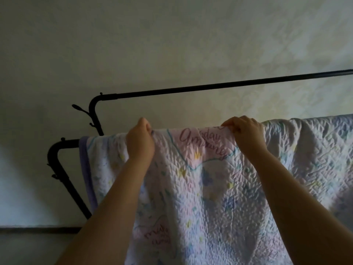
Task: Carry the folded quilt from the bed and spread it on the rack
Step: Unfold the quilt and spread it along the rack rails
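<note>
A pastel quilt (210, 188) with pink script lettering and a lilac border hangs over the near bar of a black metal rack (63, 148). It drapes down toward me and runs off the right edge of view. My left hand (140, 139) pinches the quilt's top fold left of the lettering. My right hand (246, 132) grips the same fold to the right of it. Both hands are at the height of the bar, which the quilt hides there. The rack's far, higher bar (210, 87) is bare.
Small black hooks (82, 109) stick out from the rack's left upright. A pale patterned wall (172, 44) stands close behind the rack. A dark baseboard (38, 230) runs along the floor at lower left.
</note>
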